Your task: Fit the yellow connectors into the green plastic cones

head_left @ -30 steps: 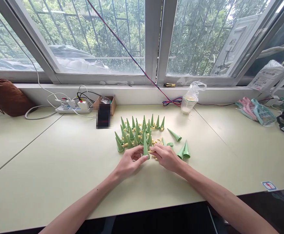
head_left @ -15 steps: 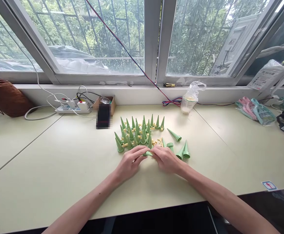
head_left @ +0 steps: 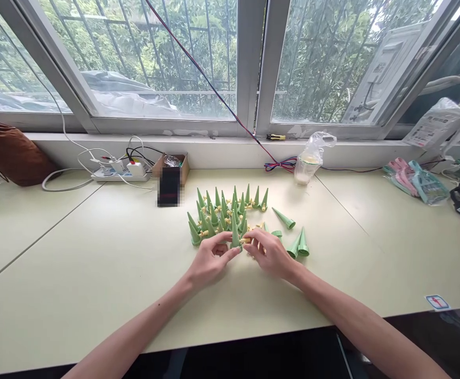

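Between thumb and fingers, my left hand (head_left: 210,259) grips the base of a green watering spike (head_left: 235,231), which stands upright with its tip up. My right hand (head_left: 273,253) pinches a small yellow valve (head_left: 246,241) at the side of that spike's base; whether it is fully seated I cannot tell. Just behind my hands stand several green spikes with yellow valves (head_left: 213,216). More yellow pieces lie by my right fingers, partly hidden. Right of that hand lie loose green spikes (head_left: 284,218), two of them leaning together (head_left: 302,243).
At the back stand a power strip (head_left: 119,175) with cables, a small cardboard box (head_left: 182,167) behind a dark pixelated object, and a cup in a plastic bag (head_left: 307,166). A brown bag (head_left: 12,155) sits far left. Packaged pink and green items (head_left: 417,181) lie far right.
The green spike in my left hand has turned from lying nearly flat to upright. My right fingers stay at its base on the yellow valve. The view has shifted slightly.
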`<state>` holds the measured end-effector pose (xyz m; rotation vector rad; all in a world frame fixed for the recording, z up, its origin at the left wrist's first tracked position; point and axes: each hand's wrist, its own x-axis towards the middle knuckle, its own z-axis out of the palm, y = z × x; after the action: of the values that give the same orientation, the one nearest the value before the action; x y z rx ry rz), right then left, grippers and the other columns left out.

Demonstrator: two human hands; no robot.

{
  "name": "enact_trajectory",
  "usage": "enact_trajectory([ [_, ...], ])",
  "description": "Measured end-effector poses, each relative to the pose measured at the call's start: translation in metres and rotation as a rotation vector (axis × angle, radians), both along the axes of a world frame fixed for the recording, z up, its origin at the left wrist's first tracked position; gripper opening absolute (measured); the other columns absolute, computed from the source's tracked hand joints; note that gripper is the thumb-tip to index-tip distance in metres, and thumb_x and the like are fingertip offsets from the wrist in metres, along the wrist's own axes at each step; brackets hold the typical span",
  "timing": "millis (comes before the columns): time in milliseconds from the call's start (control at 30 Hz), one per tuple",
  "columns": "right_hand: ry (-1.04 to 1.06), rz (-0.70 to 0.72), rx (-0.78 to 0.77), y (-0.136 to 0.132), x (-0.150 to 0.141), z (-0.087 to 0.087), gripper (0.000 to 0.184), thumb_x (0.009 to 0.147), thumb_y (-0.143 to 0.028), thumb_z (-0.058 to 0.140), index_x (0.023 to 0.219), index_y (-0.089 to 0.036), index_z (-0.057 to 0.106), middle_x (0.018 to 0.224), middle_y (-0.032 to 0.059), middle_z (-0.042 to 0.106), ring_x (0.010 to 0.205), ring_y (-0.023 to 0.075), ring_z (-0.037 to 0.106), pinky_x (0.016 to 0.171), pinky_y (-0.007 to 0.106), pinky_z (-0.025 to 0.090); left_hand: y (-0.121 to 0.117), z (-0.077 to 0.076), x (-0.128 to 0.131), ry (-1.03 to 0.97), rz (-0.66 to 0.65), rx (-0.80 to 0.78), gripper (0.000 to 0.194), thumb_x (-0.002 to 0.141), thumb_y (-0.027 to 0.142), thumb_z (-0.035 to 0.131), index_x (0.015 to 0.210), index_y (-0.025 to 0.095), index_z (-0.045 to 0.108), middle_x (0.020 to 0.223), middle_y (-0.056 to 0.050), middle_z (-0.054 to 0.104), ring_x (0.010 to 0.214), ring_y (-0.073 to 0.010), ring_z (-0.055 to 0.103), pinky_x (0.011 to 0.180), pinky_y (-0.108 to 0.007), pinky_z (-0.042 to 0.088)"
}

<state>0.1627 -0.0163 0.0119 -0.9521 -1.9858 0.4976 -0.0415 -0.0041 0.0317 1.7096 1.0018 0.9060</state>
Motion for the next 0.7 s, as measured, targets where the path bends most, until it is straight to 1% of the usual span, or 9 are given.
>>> enact_trajectory([
  [67,0.012,0.016,0.017,0.000,0.001,0.001,0.017,0.100,-0.034,0.053,0.109,-0.020,0.056,0.092,0.0053,0.063,0.064,0.0123,0.058,0.058,0.025,0.048,0.000,0.004,0.000,-0.065,-0.027,-0.096,0.036,0.083,0.044,0.069,0.102,0.014,0.064,0.073,-0.001,0.061,0.050,-0.0076,0.045,0.043,-0.020,0.038],
  [133,0.007,0.023,0.034,0.000,0.001,0.001,0.017,0.099,-0.034,0.055,0.109,-0.020,0.056,0.095,0.0061,0.063,0.065,0.0124,0.059,0.058,0.025,0.049,0.001,0.006,0.001,-0.107,-0.051,-0.165,0.038,0.082,0.046,0.070,0.100,0.014,0.064,0.074,-0.001,0.059,0.048,-0.0066,0.043,0.040,-0.019,0.035],
  [267,-0.009,0.010,0.077,0.002,0.001,-0.002,0.014,0.101,-0.031,0.050,0.105,-0.019,0.057,0.088,0.0053,0.063,0.066,0.0130,0.059,0.058,0.024,0.049,0.001,0.005,0.001,-0.117,-0.078,-0.191,0.037,0.083,0.047,0.069,0.094,0.013,0.062,0.065,0.003,0.051,0.048,-0.0066,0.040,0.040,-0.019,0.034],
  [333,-0.017,0.012,0.100,0.003,0.002,-0.003,0.014,0.102,-0.029,0.049,0.103,-0.019,0.058,0.086,0.0052,0.063,0.065,0.0133,0.058,0.057,0.024,0.048,0.001,0.003,0.000,-0.095,-0.095,-0.163,0.037,0.084,0.047,0.068,0.097,0.013,0.062,0.067,0.002,0.053,0.051,-0.0077,0.042,0.043,-0.019,0.037],
  [433,-0.037,0.016,0.134,0.004,0.003,-0.005,0.013,0.102,-0.027,0.048,0.102,-0.019,0.059,0.083,0.0054,0.063,0.064,0.0137,0.056,0.057,0.024,0.046,0.000,0.000,-0.001,-0.026,-0.090,-0.087,0.039,0.086,0.047,0.065,0.105,0.013,0.064,0.073,-0.001,0.058,0.056,-0.0106,0.047,0.048,-0.022,0.042],
  [533,-0.053,0.016,0.155,0.005,0.004,-0.007,0.014,0.102,-0.025,0.047,0.099,-0.018,0.059,0.082,0.0060,0.063,0.066,0.0148,0.057,0.059,0.025,0.046,0.001,-0.004,-0.002,0.066,-0.051,0.000,0.042,0.087,0.046,0.065,0.110,0.012,0.066,0.066,0.002,0.054,0.056,-0.0116,0.046,0.053,-0.024,0.044],
  [633,-0.065,0.008,0.146,0.006,0.005,-0.010,0.016,0.102,-0.025,0.046,0.095,-0.018,0.059,0.080,0.0057,0.063,0.066,0.0152,0.058,0.059,0.025,0.046,0.002,-0.009,-0.002,0.124,-0.001,0.131,0.041,0.087,0.043,0.066,0.113,0.012,0.068,0.057,0.005,0.046,0.053,-0.0111,0.042,0.052,-0.024,0.042],
  [700,-0.069,0.001,0.133,0.006,0.005,-0.012,0.019,0.102,-0.027,0.045,0.091,-0.019,0.058,0.077,0.0048,0.063,0.065,0.0149,0.057,0.059,0.025,0.045,0.002,-0.014,-0.002,0.144,0.005,0.233,0.037,0.088,0.041,0.066,0.113,0.014,0.070,0.060,0.003,0.050,0.053,-0.0111,0.043,0.051,-0.024,0.042],
])
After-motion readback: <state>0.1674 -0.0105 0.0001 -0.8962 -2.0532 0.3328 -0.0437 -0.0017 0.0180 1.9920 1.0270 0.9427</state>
